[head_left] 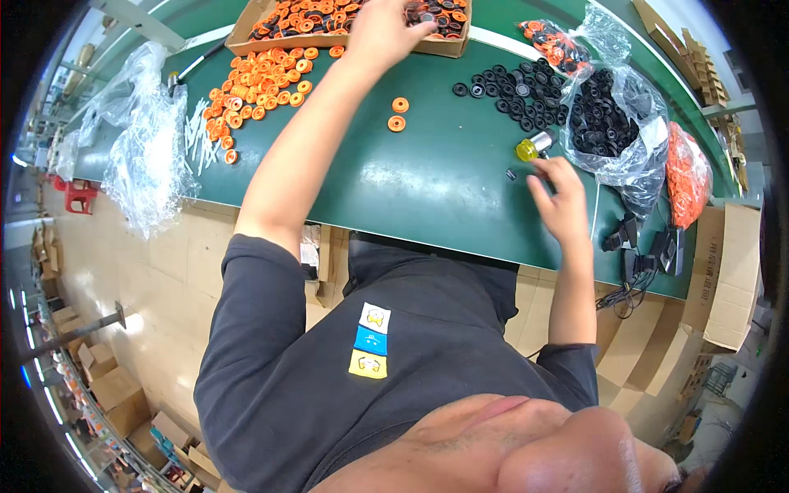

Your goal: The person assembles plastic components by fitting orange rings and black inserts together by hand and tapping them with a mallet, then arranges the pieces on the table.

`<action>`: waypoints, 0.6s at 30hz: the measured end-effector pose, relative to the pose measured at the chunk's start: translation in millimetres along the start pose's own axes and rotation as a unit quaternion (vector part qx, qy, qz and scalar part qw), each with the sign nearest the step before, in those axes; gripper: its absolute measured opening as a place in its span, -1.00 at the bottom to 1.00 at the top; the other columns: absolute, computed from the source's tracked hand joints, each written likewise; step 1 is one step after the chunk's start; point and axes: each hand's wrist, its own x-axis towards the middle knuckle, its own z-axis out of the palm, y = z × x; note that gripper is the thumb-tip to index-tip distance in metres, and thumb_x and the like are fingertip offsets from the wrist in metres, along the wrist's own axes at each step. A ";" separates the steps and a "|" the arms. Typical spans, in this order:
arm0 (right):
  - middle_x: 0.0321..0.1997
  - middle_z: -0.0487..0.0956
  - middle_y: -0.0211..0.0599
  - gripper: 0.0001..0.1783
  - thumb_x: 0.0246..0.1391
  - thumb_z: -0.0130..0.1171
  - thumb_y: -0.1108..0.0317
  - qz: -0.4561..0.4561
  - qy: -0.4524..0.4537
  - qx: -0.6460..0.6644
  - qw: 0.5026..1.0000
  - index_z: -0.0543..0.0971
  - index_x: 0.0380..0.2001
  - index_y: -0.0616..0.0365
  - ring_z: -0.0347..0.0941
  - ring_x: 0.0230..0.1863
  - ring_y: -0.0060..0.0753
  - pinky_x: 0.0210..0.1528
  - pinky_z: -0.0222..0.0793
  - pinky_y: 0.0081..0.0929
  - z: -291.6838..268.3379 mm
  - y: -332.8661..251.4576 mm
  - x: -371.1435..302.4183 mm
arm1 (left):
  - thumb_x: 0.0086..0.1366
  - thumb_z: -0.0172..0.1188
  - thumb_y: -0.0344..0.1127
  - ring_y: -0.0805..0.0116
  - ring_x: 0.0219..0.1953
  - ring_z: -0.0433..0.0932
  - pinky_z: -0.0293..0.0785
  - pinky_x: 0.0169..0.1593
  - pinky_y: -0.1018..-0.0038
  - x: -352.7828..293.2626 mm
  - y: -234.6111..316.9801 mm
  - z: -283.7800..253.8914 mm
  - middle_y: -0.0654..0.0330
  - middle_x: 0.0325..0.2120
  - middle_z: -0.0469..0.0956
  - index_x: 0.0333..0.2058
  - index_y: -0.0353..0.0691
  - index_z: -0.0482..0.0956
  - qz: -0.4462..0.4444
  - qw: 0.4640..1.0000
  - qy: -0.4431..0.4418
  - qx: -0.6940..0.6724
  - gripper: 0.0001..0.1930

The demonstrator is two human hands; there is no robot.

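Note:
My left hand reaches over the near rim of a shallow cardboard box filled with orange and black round parts. Its thumb sticks out to the right, while the fingertips are partly hidden among the parts. My right hand is over the right side of the green table, thumb apart from the fingers and no object visible between them. Just beyond its fingertips lies a short cylinder with a yellow end and a silver body; whether they touch I cannot tell. A small dark piece rests left of that hand.
Loose orange round parts spread at left beside white sticks. Two orange parts sit mid-table. Black round parts lie near a clear bag of black parts. Cables and adapters occupy the right corner.

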 end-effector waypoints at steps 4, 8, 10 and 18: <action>-0.20 0.54 -0.11 -0.69 0.02 0.30 0.44 -0.067 -0.053 -0.019 0.996 0.60 -0.12 0.23 0.50 -0.06 -0.03 0.01 0.42 -0.26 19.5 -17.8 21.1 | 0.19 0.32 0.01 0.03 -0.08 0.62 0.54 0.01 0.21 -45.3 -5.8 -8.3 -0.04 -0.18 0.64 -0.08 -0.28 0.61 -0.071 0.979 -0.183 0.052 -0.51; -0.06 0.51 -0.08 -0.56 0.02 0.26 0.44 -0.096 -0.039 -0.059 0.993 0.56 0.03 0.20 0.49 0.02 0.01 0.09 0.42 -0.20 48.5 -20.1 58.8 | 0.21 0.29 -0.05 -0.01 -0.08 0.59 0.52 0.01 0.17 -81.4 17.0 -4.2 -0.04 -0.18 0.60 -0.17 -0.28 0.60 -0.124 0.943 -0.293 0.098 -0.60; 0.02 0.51 -0.06 -0.52 0.03 0.23 0.45 -0.112 -0.007 -0.078 0.991 0.54 0.09 0.18 0.48 0.04 0.03 0.13 0.42 -0.16 64.9 -12.3 82.4 | 0.22 0.27 -0.11 -0.03 -0.09 0.58 0.52 0.00 0.16 -82.7 23.5 8.6 -0.04 -0.21 0.59 -0.21 -0.27 0.60 -0.126 0.940 -0.307 0.082 -0.66; 0.12 0.51 -0.04 -0.54 0.05 0.14 0.49 -0.136 0.002 -0.183 0.974 0.58 0.08 0.18 0.47 0.00 0.02 0.13 0.42 -0.18 90.2 7.5 96.6 | 0.13 0.22 -0.35 -0.08 -0.17 0.56 0.53 -0.08 0.14 -84.6 53.2 62.5 -0.03 -0.26 0.54 -0.18 -0.25 0.52 -0.068 0.981 -0.178 -0.035 -0.74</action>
